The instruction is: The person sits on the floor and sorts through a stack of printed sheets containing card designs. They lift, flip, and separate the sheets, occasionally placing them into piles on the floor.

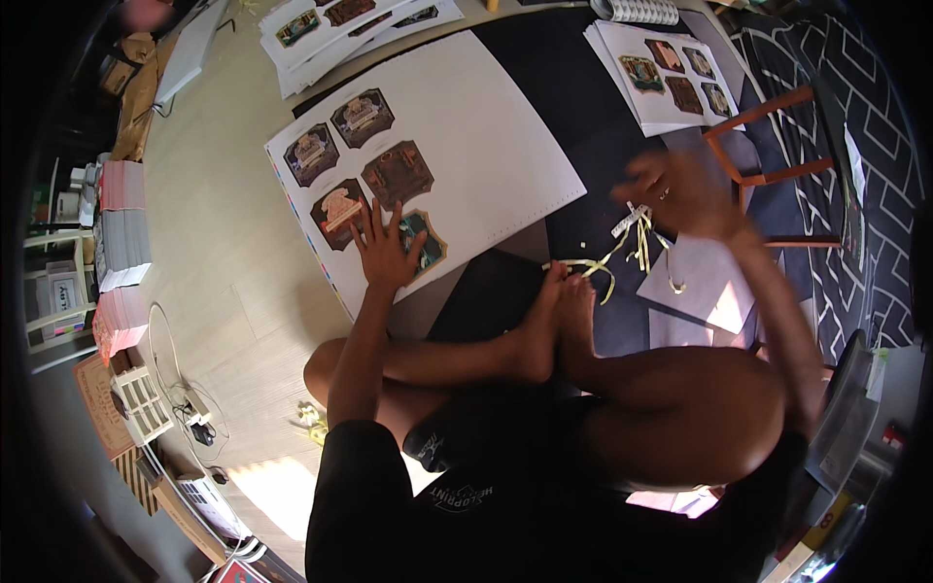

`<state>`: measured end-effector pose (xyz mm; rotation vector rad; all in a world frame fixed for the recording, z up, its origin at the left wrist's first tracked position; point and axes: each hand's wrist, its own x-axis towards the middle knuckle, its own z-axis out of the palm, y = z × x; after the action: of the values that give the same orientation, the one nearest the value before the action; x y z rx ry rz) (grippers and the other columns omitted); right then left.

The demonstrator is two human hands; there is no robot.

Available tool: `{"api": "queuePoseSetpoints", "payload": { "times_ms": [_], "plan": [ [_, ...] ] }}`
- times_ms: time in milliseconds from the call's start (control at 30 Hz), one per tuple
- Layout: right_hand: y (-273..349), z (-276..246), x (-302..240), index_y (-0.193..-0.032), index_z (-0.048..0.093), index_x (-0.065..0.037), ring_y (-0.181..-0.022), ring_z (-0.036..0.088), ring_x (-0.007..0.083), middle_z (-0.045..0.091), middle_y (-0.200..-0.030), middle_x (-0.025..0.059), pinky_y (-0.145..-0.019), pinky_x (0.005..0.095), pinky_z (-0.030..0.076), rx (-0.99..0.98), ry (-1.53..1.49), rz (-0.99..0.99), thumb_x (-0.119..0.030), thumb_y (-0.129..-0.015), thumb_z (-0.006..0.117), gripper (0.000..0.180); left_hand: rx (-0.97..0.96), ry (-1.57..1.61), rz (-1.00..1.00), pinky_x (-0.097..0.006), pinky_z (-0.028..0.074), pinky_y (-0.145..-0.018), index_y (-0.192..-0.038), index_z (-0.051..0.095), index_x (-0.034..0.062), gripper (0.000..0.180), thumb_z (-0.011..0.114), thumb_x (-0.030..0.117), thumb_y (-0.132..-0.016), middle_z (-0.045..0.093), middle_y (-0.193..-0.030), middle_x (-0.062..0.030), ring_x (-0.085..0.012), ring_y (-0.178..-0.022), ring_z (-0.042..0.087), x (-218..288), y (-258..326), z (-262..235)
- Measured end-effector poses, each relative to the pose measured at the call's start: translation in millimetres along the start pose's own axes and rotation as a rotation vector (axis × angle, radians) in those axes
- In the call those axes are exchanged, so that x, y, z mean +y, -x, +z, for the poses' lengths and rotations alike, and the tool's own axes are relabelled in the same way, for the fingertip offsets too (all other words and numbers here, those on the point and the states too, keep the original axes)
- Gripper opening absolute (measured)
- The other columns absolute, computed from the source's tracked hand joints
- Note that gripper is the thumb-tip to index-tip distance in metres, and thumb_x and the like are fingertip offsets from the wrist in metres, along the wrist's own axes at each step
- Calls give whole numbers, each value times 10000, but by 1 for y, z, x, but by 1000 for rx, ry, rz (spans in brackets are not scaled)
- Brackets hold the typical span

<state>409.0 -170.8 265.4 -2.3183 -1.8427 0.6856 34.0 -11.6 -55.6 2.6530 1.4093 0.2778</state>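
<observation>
My left hand [389,255] lies with its fingers spread on a large white printed sheet [486,126]. The sheet bears several dark, ornate label-shaped prints, and my fingertips touch the lower ones, a brown print [340,214] and a green-and-black print [428,238]. To the right, my right hand [685,194] is smeared by motion over the dark mat. Just below it are a small white patterned strip [630,221] and thin pale yellow strips [641,243]; whether the hand holds them is unclear. Another yellow strip [588,264] trails beside my feet.
A stack of printed sheets [671,83] lies at the far right, more sheets [340,29] at the far left. A reddish-brown wooden frame [777,180] stands right of my right hand. Paper stacks [123,233] and a cable [160,360] are on the left. My crossed legs [661,408] sit in front.
</observation>
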Motion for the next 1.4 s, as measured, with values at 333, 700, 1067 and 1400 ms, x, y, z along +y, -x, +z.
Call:
{"api": "queuePoseSetpoints", "payload": {
  "times_ms": [333,700,1067,1400],
  "plan": [
    [-95,-1,-38,-1079,680,54,-828,709,300,718,-906,198,-773,388,549,205,37,-75,-344,-857,742,460,-4,-6,-48,-643,18,-1180,-1519,392,211,764,488,667,-914,181,-1626,-173,-364,-1521,80,-13,3,-4],
    [-86,296,44,-1178,524,65,-936,647,360,548,-1154,266,-791,416,564,650,-1652,965,-237,-832,749,512,55,123,90,-688,75,-1155,-1478,451,137,682,532,551,-942,239,-1583,-253,-447,-1490,139,57,-28,-9],
    [-106,279,8,-1115,591,10,-966,643,220,641,-1090,107,-867,367,509,736,-1716,660,-98,-871,721,297,-139,144,260,-668,66,-1165,-1535,376,196,650,481,524,-983,200,-1630,-177,-402,-1512,124,105,-61,13],
    [-115,303,14,-1192,621,26,-857,698,223,707,-1001,129,-800,349,550,554,-1166,650,-162,-975,628,287,-152,164,262,-674,70,-1160,-1518,410,175,645,500,513,-976,213,-1622,-192,-412,-1509,133,106,-67,12]
  ]
}}
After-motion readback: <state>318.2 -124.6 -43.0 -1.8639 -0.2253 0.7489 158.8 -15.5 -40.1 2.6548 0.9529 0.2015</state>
